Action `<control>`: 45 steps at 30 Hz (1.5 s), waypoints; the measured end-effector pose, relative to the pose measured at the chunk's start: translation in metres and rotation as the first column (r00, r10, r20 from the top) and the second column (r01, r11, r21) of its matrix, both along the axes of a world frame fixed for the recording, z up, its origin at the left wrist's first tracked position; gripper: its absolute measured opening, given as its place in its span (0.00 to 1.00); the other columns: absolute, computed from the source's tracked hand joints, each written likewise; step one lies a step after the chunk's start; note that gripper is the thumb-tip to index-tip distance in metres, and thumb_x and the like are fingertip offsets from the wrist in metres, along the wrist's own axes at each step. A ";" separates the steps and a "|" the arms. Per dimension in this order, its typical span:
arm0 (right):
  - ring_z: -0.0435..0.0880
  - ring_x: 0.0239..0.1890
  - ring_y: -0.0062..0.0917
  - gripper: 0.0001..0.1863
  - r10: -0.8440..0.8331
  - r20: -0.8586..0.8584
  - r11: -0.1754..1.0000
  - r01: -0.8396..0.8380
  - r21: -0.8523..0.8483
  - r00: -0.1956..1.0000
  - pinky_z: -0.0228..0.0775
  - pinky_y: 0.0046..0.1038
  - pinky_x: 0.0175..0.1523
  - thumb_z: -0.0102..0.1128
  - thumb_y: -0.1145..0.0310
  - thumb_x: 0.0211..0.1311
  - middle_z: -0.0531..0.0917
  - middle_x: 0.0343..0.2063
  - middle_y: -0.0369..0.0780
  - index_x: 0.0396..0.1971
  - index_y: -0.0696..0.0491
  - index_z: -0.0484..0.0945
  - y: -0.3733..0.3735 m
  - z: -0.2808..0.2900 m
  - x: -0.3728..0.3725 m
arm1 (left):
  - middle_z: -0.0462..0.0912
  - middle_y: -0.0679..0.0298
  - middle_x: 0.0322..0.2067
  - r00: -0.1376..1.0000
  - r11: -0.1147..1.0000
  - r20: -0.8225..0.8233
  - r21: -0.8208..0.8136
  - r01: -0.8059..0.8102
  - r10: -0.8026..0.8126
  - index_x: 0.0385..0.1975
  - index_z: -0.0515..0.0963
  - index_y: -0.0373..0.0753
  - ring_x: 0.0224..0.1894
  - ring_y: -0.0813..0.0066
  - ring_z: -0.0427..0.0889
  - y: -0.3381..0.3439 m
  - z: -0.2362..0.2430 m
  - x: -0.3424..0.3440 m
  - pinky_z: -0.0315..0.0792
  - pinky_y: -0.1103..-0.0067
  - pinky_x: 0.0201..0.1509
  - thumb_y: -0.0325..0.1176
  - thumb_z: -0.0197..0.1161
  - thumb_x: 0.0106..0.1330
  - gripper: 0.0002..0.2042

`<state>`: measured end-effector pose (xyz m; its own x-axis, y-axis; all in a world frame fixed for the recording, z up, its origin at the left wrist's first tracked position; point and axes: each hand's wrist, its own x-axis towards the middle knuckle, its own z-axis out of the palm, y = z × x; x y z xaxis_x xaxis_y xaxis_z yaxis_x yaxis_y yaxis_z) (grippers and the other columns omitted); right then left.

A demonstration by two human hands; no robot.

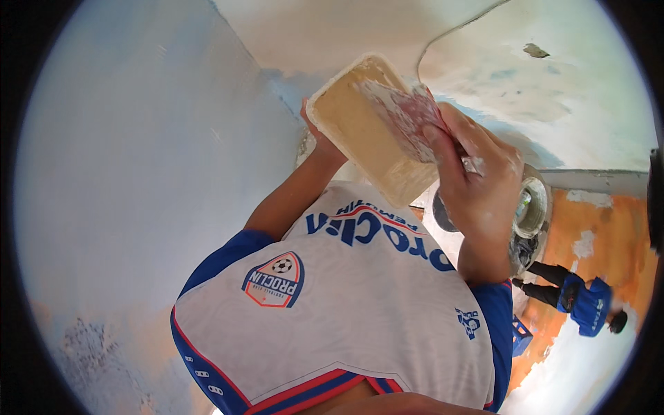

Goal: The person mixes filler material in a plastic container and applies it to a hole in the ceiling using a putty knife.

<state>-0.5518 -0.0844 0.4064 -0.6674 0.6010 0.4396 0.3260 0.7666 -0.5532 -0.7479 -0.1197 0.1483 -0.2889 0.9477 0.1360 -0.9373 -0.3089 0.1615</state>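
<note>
- Left hand [324, 142]: clamped on the left edge of the tray; the fingers under or behind the tray are hidden, so their exact placement cannot be told.
- Tray [349, 117]: pale, rectangular and shallow, with a lighter rim; located in front of the chest, between the two hands, and set slanting in the view. The interior is tan, with whitish residue along the edges.
- Right hand [484, 169]: closed on a scraper, thumb on the near face; whitish smears noted on the fingers and the back of the hand.
- Scraper [408, 121]: reddish, broad-bladed, heavily coated with whitish material; positioned over the tray's interior, on its right half. Contact with the tray floor cannot be confirmed.
- Jersey [373, 290]: worn by the person; white front, blue sleeves, red and blue trim, a shield emblem showing a football.
- Container [546, 207]: round, whitish, open-topped, beyond the right forearm and partly covered by it; contents unclear.
- Co-worker [588, 304]: at lower right, well apart, in a blue top and dark trousers.
- Crate [522, 337]: blue, partly hidden behind the right sleeve.
- Left wall [138, 173]: pale bluish white, with patchy discolouration low in the view.
- Dark blemish [536, 50]: irregular, on the pale area at upper right.
</note>
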 end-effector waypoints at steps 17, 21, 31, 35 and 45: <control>0.90 0.33 0.42 0.12 0.342 0.042 0.940 -0.341 -0.023 0.939 0.81 0.31 0.36 0.67 0.80 0.61 0.88 0.35 0.50 0.45 0.59 0.85 0.036 -0.058 0.067 | 0.69 0.55 0.69 0.990 0.990 0.043 0.024 -0.136 0.135 0.73 0.64 0.45 0.68 0.53 0.70 0.028 -0.027 0.068 0.66 0.56 0.71 0.79 0.38 0.62 0.49; 0.90 0.34 0.41 0.11 0.296 0.075 0.955 -0.294 -0.028 0.952 0.81 0.32 0.37 0.67 0.76 0.63 0.89 0.37 0.48 0.45 0.59 0.85 0.046 -0.069 0.076 | 0.69 0.55 0.69 0.984 0.984 0.044 0.015 -0.175 0.174 0.73 0.65 0.45 0.68 0.53 0.70 0.024 -0.031 0.083 0.67 0.56 0.70 0.79 0.39 0.62 0.49; 0.89 0.33 0.41 0.10 0.353 0.039 0.935 -0.352 -0.038 0.935 0.80 0.34 0.37 0.66 0.72 0.64 0.88 0.36 0.47 0.43 0.58 0.86 0.059 -0.075 0.076 | 0.70 0.55 0.69 0.974 0.976 0.071 0.002 -0.216 0.215 0.72 0.65 0.45 0.67 0.52 0.71 0.009 -0.036 0.103 0.68 0.55 0.69 0.78 0.41 0.62 0.48; 0.88 0.32 0.42 0.10 0.430 0.036 0.899 -0.424 -0.110 0.902 0.80 0.35 0.37 0.66 0.71 0.65 0.88 0.34 0.47 0.43 0.57 0.86 0.057 -0.069 0.069 | 0.70 0.54 0.68 0.973 0.978 0.093 -0.015 -0.209 0.209 0.72 0.66 0.44 0.67 0.52 0.72 0.003 -0.038 0.102 0.69 0.55 0.68 0.78 0.42 0.62 0.48; 0.88 0.33 0.43 0.11 0.462 0.178 0.885 -0.440 -0.153 0.869 0.80 0.35 0.37 0.65 0.74 0.64 0.88 0.35 0.48 0.46 0.57 0.85 0.037 -0.084 0.012 | 0.71 0.53 0.68 0.971 0.971 0.029 0.003 -0.239 0.239 0.71 0.66 0.42 0.66 0.54 0.73 -0.016 -0.048 0.058 0.71 0.58 0.67 0.78 0.40 0.63 0.48</control>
